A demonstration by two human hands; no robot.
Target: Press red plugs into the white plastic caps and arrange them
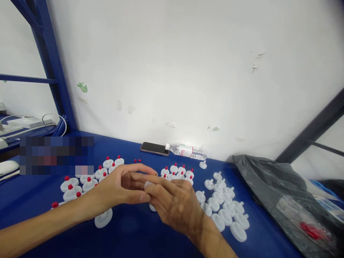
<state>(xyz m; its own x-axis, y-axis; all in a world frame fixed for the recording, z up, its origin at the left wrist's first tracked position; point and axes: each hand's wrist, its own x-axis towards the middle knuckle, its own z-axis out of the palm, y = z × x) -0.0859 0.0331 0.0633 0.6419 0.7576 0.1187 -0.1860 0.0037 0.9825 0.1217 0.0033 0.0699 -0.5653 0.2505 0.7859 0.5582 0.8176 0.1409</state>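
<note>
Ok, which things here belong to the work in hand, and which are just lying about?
In the work, seemingly:
red-capped white pieces
uncapped white pieces
loose red bits
probably the clear bag with red inside

Just lying about, it seems:
phone
bottle
what looks like a mouse

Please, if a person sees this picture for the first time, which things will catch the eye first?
Probably first the left hand and right hand, meeting at the centre, with something white, mostly hidden, at the fingers. Next, the white round caps with red tips on the left, and the bare white round caps on the right, against the blue tabletop.
</note>
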